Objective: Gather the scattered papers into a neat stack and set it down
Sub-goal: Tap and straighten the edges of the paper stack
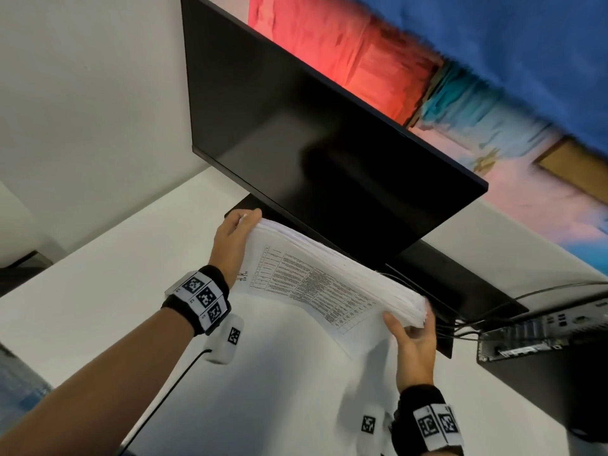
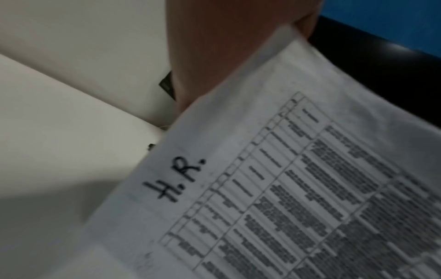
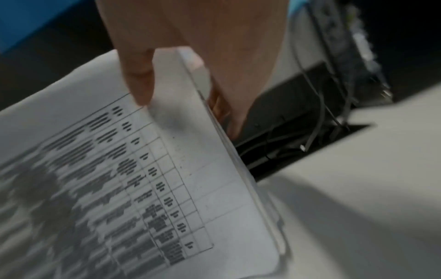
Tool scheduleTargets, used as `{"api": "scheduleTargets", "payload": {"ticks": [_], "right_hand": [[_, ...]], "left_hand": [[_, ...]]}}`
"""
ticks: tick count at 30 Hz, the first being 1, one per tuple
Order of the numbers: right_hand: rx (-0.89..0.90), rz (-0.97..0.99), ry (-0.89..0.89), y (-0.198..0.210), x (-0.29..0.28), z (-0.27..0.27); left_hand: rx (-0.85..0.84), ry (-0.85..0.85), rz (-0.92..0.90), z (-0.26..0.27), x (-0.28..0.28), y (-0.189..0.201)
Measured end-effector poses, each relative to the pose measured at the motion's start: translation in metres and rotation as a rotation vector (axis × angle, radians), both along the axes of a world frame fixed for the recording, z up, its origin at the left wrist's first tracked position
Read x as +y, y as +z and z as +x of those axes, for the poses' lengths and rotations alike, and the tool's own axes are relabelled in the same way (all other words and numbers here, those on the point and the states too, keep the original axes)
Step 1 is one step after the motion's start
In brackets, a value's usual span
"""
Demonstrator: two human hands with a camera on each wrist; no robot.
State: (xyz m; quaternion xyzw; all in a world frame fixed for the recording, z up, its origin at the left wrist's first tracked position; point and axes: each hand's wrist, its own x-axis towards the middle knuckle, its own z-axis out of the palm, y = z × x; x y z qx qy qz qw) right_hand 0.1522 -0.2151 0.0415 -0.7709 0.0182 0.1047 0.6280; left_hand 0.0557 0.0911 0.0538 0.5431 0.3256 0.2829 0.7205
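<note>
A thick stack of white papers (image 1: 316,284) with a printed table on its near sheet stands on edge, tilted, above the white desk (image 1: 98,281) just in front of the monitor. My left hand (image 1: 235,238) grips its left end, fingers over the top far corner. My right hand (image 1: 413,337) grips the right end, thumb on the printed face and fingers behind. The left wrist view shows the sheet (image 2: 274,179) marked "H.R." with my hand (image 2: 214,52) beside its edge. In the right wrist view my thumb (image 3: 139,83) presses the printed sheet (image 3: 143,188).
A large black monitor (image 1: 312,143) stands right behind the stack on a black base (image 1: 460,291). Cables (image 1: 493,311) run to a small black computer (image 1: 539,334) at the right. White walls enclose the desk's left side. A painted blue and red wall rises behind.
</note>
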Motion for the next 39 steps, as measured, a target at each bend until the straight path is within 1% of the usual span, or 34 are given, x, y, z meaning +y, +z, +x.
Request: {"api": "scheduleTargets", "payload": {"ticks": [2, 4, 6, 8, 11, 14, 16, 20, 23, 26, 28, 33, 37, 39], "right_hand": [[0.177, 0.017, -0.018, -0.001, 0.006, 0.0], [0.24, 0.046, -0.07, 0.0, 0.019, -0.001], [0.2, 0.075, -0.153, 0.002, 0.035, -0.002], [0.109, 0.126, -0.214, 0.004, 0.043, -0.001], [0.034, 0.143, -0.274, 0.003, 0.041, 0.001], [0.03, 0.087, -0.233, -0.009, 0.031, 0.002], [0.056, -0.01, -0.234, -0.017, 0.025, 0.005], [0.117, -0.143, -0.213, -0.023, 0.028, 0.01], [0.092, -0.116, -0.207, -0.021, 0.035, 0.014], [0.109, 0.022, -0.231, -0.022, 0.036, 0.013], [0.131, 0.08, -0.238, -0.023, 0.035, 0.014], [0.139, 0.016, -0.189, -0.019, 0.028, 0.015], [0.145, 0.022, -0.199, -0.017, 0.023, 0.007], [0.125, 0.056, -0.181, -0.008, 0.022, 0.004]], "left_hand": [[0.056, -0.057, 0.038, -0.003, 0.0, -0.008], [0.121, -0.058, 0.06, 0.002, -0.008, -0.013], [0.141, 0.001, 0.075, 0.01, -0.021, -0.013], [0.11, 0.069, 0.105, 0.018, -0.029, -0.007], [0.072, 0.135, 0.129, 0.018, -0.023, -0.001], [0.147, 0.069, 0.14, 0.011, -0.013, -0.013], [0.198, -0.009, 0.118, 0.006, -0.01, -0.026], [0.202, -0.109, 0.052, 0.004, -0.014, -0.037], [0.201, -0.112, 0.057, 0.012, -0.019, -0.04], [0.214, -0.009, 0.067, 0.018, -0.019, -0.042], [0.238, 0.01, 0.079, 0.02, -0.02, -0.044], [0.276, -0.086, 0.116, 0.022, -0.015, -0.054], [0.239, -0.154, 0.185, 0.018, -0.014, -0.048], [0.219, -0.171, 0.254, 0.016, -0.014, -0.04]]}}
